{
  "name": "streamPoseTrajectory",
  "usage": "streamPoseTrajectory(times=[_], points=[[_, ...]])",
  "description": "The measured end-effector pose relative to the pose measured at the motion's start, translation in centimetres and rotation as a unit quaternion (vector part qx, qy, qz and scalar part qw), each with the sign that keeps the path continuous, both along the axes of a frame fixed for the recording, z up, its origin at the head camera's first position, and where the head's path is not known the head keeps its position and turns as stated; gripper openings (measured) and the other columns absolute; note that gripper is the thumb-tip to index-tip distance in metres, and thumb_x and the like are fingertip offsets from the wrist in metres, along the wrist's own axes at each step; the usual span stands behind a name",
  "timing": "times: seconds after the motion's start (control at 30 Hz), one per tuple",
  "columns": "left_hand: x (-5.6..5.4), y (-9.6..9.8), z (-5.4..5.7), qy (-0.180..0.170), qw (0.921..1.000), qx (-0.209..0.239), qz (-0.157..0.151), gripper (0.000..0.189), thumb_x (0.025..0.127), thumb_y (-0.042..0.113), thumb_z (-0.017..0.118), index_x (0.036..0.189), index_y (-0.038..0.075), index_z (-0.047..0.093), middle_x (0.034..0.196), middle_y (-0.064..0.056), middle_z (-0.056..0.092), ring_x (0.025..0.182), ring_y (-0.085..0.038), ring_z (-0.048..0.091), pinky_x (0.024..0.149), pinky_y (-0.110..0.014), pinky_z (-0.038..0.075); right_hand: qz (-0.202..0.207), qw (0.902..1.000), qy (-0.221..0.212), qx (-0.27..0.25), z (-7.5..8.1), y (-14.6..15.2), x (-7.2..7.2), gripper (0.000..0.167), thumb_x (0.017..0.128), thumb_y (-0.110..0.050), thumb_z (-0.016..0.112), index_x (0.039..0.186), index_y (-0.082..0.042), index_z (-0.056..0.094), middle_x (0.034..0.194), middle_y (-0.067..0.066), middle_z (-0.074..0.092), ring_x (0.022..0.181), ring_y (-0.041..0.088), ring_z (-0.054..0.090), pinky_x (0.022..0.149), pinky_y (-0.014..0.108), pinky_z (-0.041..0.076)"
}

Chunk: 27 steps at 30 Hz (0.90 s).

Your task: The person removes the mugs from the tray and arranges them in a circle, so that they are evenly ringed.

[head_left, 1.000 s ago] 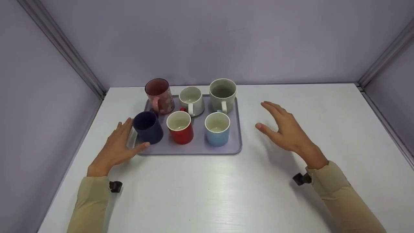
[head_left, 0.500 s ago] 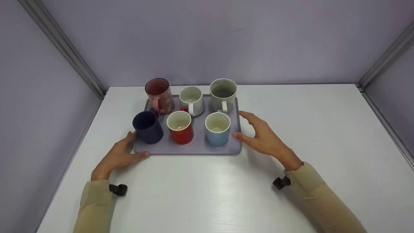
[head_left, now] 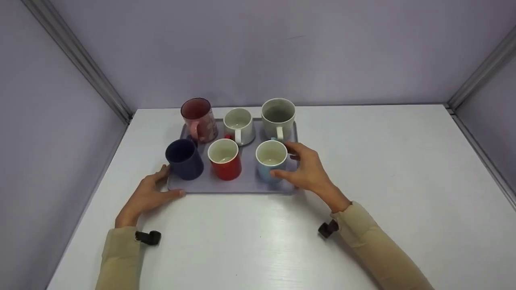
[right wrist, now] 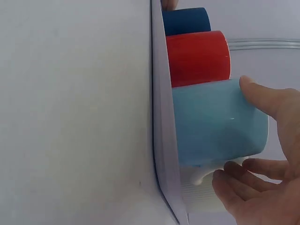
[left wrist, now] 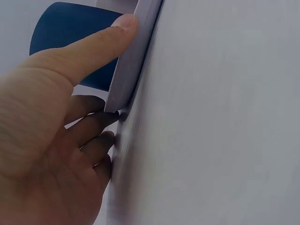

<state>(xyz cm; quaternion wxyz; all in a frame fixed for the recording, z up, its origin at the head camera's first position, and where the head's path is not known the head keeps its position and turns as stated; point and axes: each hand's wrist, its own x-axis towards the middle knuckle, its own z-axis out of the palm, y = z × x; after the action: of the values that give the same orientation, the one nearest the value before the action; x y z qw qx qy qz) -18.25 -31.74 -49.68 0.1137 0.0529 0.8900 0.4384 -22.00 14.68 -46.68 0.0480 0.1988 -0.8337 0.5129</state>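
In the head view my left hand (head_left: 147,195) is at the near left corner of a lavender tray (head_left: 242,187). The left wrist view shows its thumb over the tray's rim and the fingertips low at the edge, beside a dark blue mug (left wrist: 75,33). My right hand (head_left: 308,169) is curled round a light blue mug (head_left: 267,171) at the tray's right end, thumb on the near side and fingers on the right and back. This mug stands upright on the tray, handle facing away. Left of it stands a red mug (head_left: 227,169) with a white inside.
Behind the front row stand a pink mug (head_left: 205,125), a small white mug (head_left: 248,131) and a larger off-white mug (head_left: 282,127), handles toward me. The tray is on a white table (head_left: 258,241) near the lavender back wall (head_left: 258,52).
My right hand has moved left from beside the tray to the light blue mug. The left hand has drawn slightly nearer and closed in on the tray's corner. The mugs stay put.
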Motion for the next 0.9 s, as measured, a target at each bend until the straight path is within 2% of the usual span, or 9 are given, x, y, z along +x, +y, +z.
streamPoseTrajectory(times=[0.17, 0.3, 0.57, 0.73, 0.9], points=[[-0.1, 0.0, -0.1, -0.003, 1.0, 0.007, 0.006, 0.113, 0.088, 0.042, 0.09, 0.168, -0.001, 0.022, 0.176, -0.023, 0.016, 0.165, -0.041, 0.013, 0.133, -0.06, 0.016, -0.008, 0.9998, -0.017, -0.011, -0.3, -1.0, -0.4, 0.084, 0.069, -0.022, 0.103, 0.141, -0.003, 0.065, 0.125, 0.011, 0.076, 0.117, 0.027, 0.073, 0.104, 0.043, 0.061], [0.0, 0.0, -0.3, 0.002, 1.0, 0.006, 0.005, 0.113, 0.088, 0.041, 0.09, 0.167, -0.002, 0.023, 0.175, -0.024, 0.016, 0.165, -0.043, 0.012, 0.133, -0.06, 0.016, -0.007, 0.9995, -0.03, -0.011, -1.0, -1.2, -0.5, 0.087, 0.067, -0.021, 0.105, 0.141, -0.002, 0.064, 0.125, 0.012, 0.076, 0.117, 0.026, 0.073, 0.104, 0.042, 0.061], [-0.2, -0.1, -0.9, -0.001, 0.9998, 0.017, 0.009, 0.113, 0.087, 0.044, 0.09, 0.168, 0.001, 0.024, 0.176, -0.021, 0.014, 0.166, -0.039, 0.011, 0.134, -0.059, 0.014, -0.005, 0.9997, -0.014, -0.017, -1.4, -1.1, -0.5, 0.078, 0.068, -0.02, 0.104, 0.134, -0.001, 0.069, 0.119, 0.013, 0.078, 0.113, 0.026, 0.076, 0.099, 0.042, 0.063], [-0.3, -0.1, -1.1, 0.006, 0.9998, 0.014, 0.013, 0.113, 0.087, 0.045, 0.09, 0.168, 0.001, 0.025, 0.176, -0.022, 0.015, 0.165, -0.04, 0.011, 0.134, -0.059, 0.014, -0.003, 0.9995, -0.017, -0.027, -1.0, -1.1, -0.5, 0.078, 0.068, -0.019, 0.104, 0.135, -0.003, 0.069, 0.12, 0.01, 0.078, 0.113, 0.025, 0.076, 0.1, 0.04, 0.063], [-0.3, -0.1, -1.2, 0.012, 0.9998, 0.015, 0.01, 0.112, 0.087, 0.044, 0.09, 0.167, -0.001, 0.024, 0.176, -0.022, 0.016, 0.166, -0.039, 0.012, 0.134, -0.058, 0.015, 0.009, 0.9987, -0.015, -0.048, 0.2, -1.2, 0.0, 0.077, 0.068, -0.017, 0.103, 0.136, -0.004, 0.068, 0.121, 0.009, 0.078, 0.114, 0.024, 0.076, 0.102, 0.039, 0.062]])
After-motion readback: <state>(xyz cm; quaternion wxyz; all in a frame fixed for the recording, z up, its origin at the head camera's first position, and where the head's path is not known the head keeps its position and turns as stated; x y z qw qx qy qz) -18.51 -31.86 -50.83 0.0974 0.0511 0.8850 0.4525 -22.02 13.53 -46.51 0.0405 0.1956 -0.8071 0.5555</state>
